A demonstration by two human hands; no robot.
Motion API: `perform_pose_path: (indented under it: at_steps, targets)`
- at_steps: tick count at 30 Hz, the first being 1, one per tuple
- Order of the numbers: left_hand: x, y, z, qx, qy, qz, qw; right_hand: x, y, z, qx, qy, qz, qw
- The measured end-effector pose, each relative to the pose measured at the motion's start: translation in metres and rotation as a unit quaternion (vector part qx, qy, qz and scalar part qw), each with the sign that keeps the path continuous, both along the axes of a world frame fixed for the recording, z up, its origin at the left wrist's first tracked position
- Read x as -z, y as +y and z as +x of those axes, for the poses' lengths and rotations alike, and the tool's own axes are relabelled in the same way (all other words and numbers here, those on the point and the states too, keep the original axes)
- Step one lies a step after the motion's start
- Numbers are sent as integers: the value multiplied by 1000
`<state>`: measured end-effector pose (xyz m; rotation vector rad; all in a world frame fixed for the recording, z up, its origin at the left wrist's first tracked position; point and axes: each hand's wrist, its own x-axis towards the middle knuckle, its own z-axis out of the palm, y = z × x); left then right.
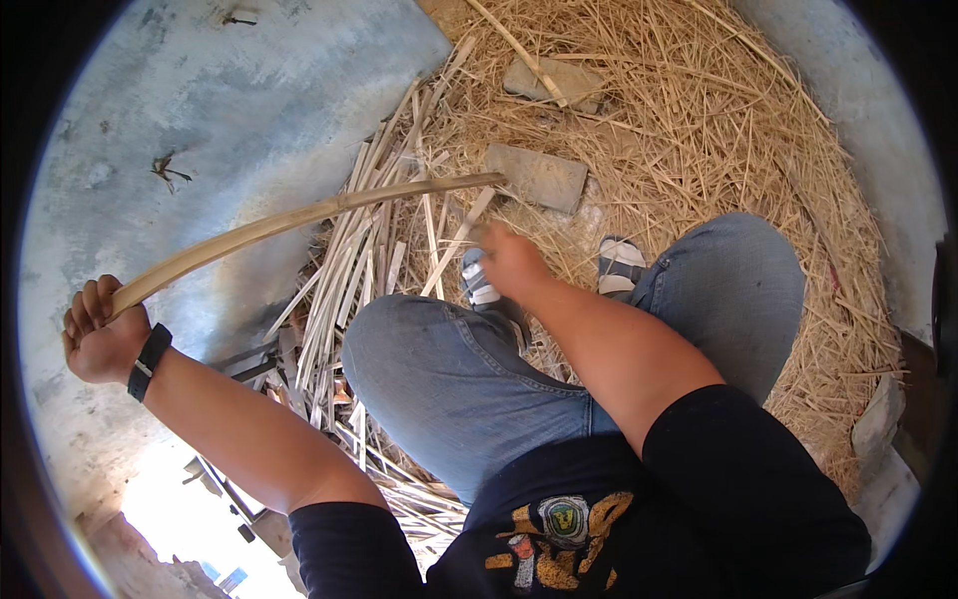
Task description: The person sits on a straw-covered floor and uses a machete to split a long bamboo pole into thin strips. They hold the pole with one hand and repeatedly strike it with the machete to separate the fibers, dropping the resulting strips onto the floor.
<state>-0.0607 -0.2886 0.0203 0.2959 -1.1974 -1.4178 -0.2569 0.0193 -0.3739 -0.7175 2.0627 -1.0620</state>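
My left hand (105, 329), with a dark band on its wrist, is closed round the near end of a long split bamboo strip (299, 213). Slightly bowed, the strip runs rightward and away from me, its far end over a flat brick (539, 180). In front of my knees, my right hand (511, 262) is curled into a fist and smeared by motion. What it grips, if anything, is too blurred to make out. A pale flat slat (459, 243) lies just left of that fist, below the bamboo strip's far end.
Thin bamboo slats (344, 290) are heaped along the left wall (249, 110). Straw-like shavings (679, 130) cover the floor ahead and to the right. A second brick (555, 84) and a thin stick (519, 50) lie farther off. My sandalled feet are between the knees.
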Motion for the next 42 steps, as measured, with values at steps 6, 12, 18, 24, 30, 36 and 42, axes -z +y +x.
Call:
perform_pose_path:
  at_steps: [6,12,18,24,30,36,42]
  targets:
    - [10,1,22,4,19,12,1000,-14,10,-10,-3,-30,101,994]
    - [9,21,4,-8,22,-4,1000,-55,-16,-10,-130,-26,-26,991]
    - [4,42,-13,-36,20,-4,999,35,20,-7,31,-30,62,997]
    - [11,37,1,-27,31,-9,999,-15,6,-12,-28,-66,62,996]
    - [9,40,-5,-35,26,-8,999,-31,-8,-1,-89,-13,-56,994]
    - [17,48,5,-80,40,4,996,2,7,5,-26,-16,9,999]
    - [21,77,9,-131,24,9,991,-12,9,-6,-25,-9,50,998]
